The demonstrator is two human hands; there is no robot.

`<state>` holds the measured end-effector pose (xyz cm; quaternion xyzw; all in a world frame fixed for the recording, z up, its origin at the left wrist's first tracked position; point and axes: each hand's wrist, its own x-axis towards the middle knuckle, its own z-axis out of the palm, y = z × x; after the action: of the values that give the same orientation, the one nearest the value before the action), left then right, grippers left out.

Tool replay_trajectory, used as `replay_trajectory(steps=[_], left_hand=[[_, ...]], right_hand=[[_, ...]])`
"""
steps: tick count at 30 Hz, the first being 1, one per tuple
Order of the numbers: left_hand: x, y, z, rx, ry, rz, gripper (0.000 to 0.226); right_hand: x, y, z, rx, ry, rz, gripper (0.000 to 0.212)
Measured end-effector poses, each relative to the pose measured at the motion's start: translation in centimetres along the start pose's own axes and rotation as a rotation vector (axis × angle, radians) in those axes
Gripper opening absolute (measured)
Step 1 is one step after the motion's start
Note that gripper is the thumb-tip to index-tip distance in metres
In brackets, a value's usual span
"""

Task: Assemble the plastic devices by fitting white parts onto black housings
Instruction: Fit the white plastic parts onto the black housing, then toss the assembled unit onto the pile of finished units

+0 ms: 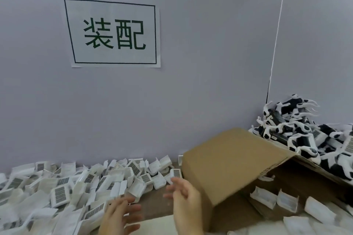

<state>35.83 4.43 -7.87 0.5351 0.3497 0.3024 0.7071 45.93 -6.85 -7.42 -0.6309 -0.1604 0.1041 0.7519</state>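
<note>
A big heap of white plastic parts with barcode-like grilles covers the table's left side. At the back right lies a pile of black-and-white assembled devices. My left hand hovers low in the middle, fingers spread and blurred, holding nothing. Just right of it, my right hand is raised with relaxed, straight fingers, close to the near corner of a cardboard box; whether it touches the box is unclear. No black housing shows on its own.
The tipped cardboard box opens to the right, with more white parts lying in and before it. A grey partition wall carrying a paper sign closes off the back. A strip of bare brown tabletop lies between the hands.
</note>
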Motion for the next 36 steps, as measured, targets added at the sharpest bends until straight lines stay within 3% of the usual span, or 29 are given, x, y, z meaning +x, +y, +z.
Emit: replay_trajectory(steps=[3, 7, 9, 11, 13, 16, 19, 23, 28, 32, 36], left_hand=[[-1.0, -0.2, 0.3, 0.158, 0.019, 0.16, 0.021], [-1.9, 0.4, -0.3, 0.558, -0.065, 0.397, 0.024], [-1.5, 1.6, -1.1, 0.835, -0.093, 0.48, 0.018], [-0.6, 3.5, -2.7, 1.291, -0.082, 0.558, 0.021], [0.4, 5.6, -5.1, 1.751, -0.081, 0.574, 0.029], [1.9, 8.5, -10.8, 2.046, -0.061, 0.435, 0.039], [3.2, 11.6, -18.0, 2.144, 0.057, 0.237, 0.051], [4.3, 15.6, -26.7, 1.923, 0.19, 0.062, 0.049], [3.7, 17.1, -34.4, 2.079, 0.526, -0.243, 0.061], [3.5, 17.8, -35.9, 2.008, 0.516, -0.378, 0.079], [3.7, 19.0, -33.9, 1.969, 0.4, -0.391, 0.061]], right_hand=[[-1.2, 2.0, 0.9, -0.266, -0.219, -0.024, 0.041], [-1.0, 2.0, -0.2, -0.313, -0.23, -0.059, 0.036], [-0.7, 2.3, -0.3, -0.29, -0.208, -0.056, 0.035], [-0.4, 2.6, -0.2, -0.285, -0.212, -0.056, 0.034], [-0.3, 2.7, 0.0, -0.275, -0.208, -0.064, 0.034], [-0.1, 2.9, 0.1, -0.265, -0.217, -0.066, 0.033], [0.2, 2.9, 0.2, -0.268, -0.239, -0.049, 0.032], [0.3, 3.1, 0.1, -0.253, -0.266, -0.021, 0.033], [1.3, 2.2, -0.5, -0.193, -0.499, 0.126, 0.043], [2.2, 3.2, -1.3, -0.338, -0.591, 0.073, 0.029], [3.2, 4.6, -1.6, -0.404, -0.548, 0.121, 0.03]])
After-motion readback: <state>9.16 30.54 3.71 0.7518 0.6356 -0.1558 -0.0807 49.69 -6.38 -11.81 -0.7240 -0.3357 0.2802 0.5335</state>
